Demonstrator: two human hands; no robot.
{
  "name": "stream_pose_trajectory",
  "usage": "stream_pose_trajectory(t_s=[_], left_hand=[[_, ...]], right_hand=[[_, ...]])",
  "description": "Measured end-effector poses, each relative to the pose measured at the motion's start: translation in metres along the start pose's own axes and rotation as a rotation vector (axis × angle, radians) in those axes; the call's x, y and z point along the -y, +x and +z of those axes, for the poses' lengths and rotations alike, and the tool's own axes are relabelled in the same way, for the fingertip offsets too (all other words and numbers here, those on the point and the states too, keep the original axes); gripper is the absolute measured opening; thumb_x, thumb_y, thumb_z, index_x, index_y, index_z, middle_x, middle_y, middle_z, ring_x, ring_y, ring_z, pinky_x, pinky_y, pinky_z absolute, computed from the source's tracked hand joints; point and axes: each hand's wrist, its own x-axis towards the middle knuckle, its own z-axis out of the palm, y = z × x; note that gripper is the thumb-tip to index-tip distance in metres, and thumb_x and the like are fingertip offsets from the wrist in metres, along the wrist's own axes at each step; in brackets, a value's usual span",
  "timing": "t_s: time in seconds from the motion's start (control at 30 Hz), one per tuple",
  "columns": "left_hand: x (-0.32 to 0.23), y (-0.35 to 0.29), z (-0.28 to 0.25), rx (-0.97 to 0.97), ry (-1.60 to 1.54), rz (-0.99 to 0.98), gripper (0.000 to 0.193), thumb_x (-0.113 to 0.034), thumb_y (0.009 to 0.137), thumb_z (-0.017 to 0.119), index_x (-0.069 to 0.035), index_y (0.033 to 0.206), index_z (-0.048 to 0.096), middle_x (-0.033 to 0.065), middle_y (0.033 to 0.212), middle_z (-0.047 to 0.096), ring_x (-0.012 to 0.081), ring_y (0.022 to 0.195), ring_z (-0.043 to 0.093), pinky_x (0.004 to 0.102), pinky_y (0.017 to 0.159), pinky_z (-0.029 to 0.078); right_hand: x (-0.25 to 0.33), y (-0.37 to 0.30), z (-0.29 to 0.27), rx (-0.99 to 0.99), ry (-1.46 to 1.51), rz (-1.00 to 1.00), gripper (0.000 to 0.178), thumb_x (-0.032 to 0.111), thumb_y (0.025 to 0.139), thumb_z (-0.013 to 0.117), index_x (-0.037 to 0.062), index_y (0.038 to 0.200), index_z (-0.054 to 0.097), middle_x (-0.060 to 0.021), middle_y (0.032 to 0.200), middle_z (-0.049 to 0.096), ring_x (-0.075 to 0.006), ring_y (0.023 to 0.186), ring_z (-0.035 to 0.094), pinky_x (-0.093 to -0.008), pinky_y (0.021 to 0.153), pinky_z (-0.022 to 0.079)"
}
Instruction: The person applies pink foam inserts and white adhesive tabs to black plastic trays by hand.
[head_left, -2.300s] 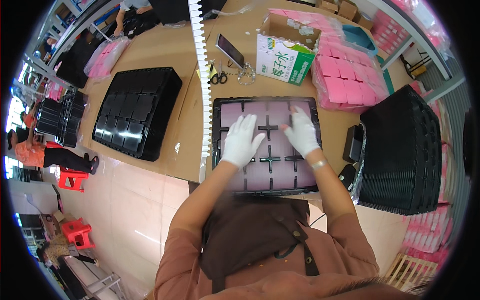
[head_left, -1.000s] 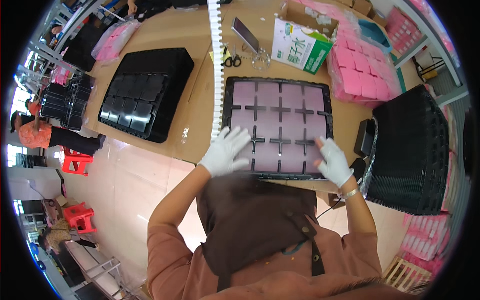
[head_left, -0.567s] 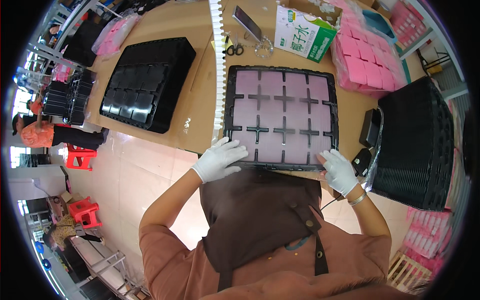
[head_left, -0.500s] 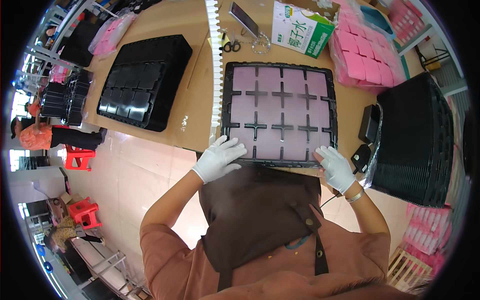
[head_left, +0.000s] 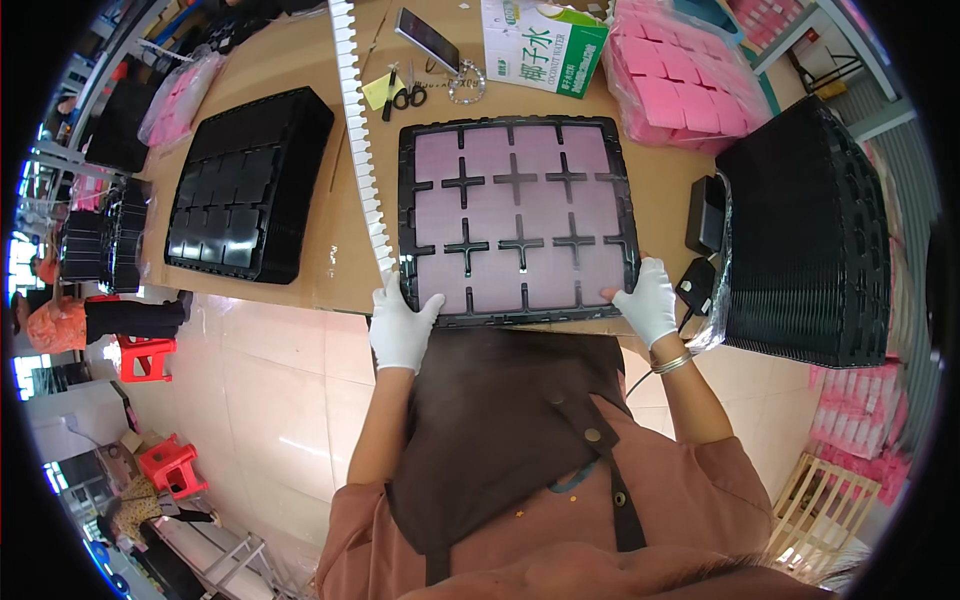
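Observation:
A black plastic tray (head_left: 467,320) lies at the table's near edge in front of me. Pink pieces (head_left: 488,223) fill it, with black cross-shaped dividers showing between them. My left hand (head_left: 402,325), in a white glove, grips the tray's near left corner, thumb over the rim and the other fingers along the side. At the near right corner my right hand (head_left: 648,303), also gloved, grips in the same way, with its bare thumb tip on the rim. The fingers' undersides are hidden.
Black trays are stacked at left (head_left: 225,190) and at right (head_left: 805,240). Behind lie a phone (head_left: 430,38), scissors (head_left: 408,97), a bracelet (head_left: 467,84), a carton (head_left: 540,50) and bagged pink foam (head_left: 680,85). A white toothed strip (head_left: 360,130) runs along the left side.
My left hand has gone from lying over the tray's corner to gripping its side. My right hand has closed around the right corner. The whole view has shifted, too.

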Motion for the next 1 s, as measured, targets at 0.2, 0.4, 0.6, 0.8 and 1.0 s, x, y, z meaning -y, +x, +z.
stream_pose_trajectory(t_s=[0.2,0.4,0.6,0.8,1.0], left_hand=[[0.026,0.011,0.013,0.032,-0.513,0.006,0.047,-0.021,0.079,0.077,0.005,0.111,0.054,0.0153,0.103,0.063,0.0206,0.095,0.061,0.0340,0.084,0.049],[0.003,-0.036,-0.053,0.055,-1.233,-0.024,0.021,-0.018,0.092,0.060,-0.002,0.106,0.056,0.0014,0.096,0.056,0.0095,0.088,0.049,0.0255,0.078,0.041],[0.045,-0.074,-0.175,-1.074,-1.162,0.175,0.027,-0.017,0.095,0.056,-0.001,0.116,0.049,0.0089,0.115,0.055,0.0174,0.101,0.053,0.0350,0.094,0.045],[0.078,-0.019,-0.202,-1.443,-0.083,0.265,0.024,-0.003,0.087,0.067,0.003,0.108,0.058,0.0089,0.097,0.059,0.0190,0.087,0.054,0.0323,0.079,0.046],[0.084,0.093,-0.184,-1.170,0.468,0.442,0.029,-0.016,0.083,0.070,-0.023,0.111,0.066,0.0008,0.073,0.053,0.0180,0.060,0.056,0.0319,0.049,0.045]], right_hand=[[-0.041,-0.001,0.033,-0.241,0.327,0.002,0.057,0.016,0.075,0.073,-0.0073,0.120,0.048,-0.0222,0.107,0.055,-0.0375,0.099,0.055,-0.0408,0.090,0.044],[-0.010,-0.024,-0.018,-0.361,0.835,-0.091,0.060,0.015,0.081,0.071,-0.0031,0.131,0.043,-0.0096,0.109,0.051,-0.0203,0.098,0.053,-0.0335,0.090,0.043],[0.062,0.003,-0.059,-0.189,0.797,-0.381,0.073,0.044,0.084,0.069,0.0003,0.136,0.044,-0.0106,0.115,0.051,-0.0197,0.098,0.054,-0.0315,0.084,0.045],[0.090,0.008,-0.010,0.023,0.798,-0.408,0.027,0.000,0.079,0.065,0.0002,0.105,0.063,-0.0110,0.101,0.060,-0.0206,0.082,0.062,-0.0308,0.074,0.050],[0.109,-0.012,-0.003,0.123,0.644,-0.565,0.019,0.005,0.077,0.066,0.0009,0.096,0.065,-0.0142,0.092,0.063,-0.0316,0.085,0.061,-0.0360,0.076,0.049]])
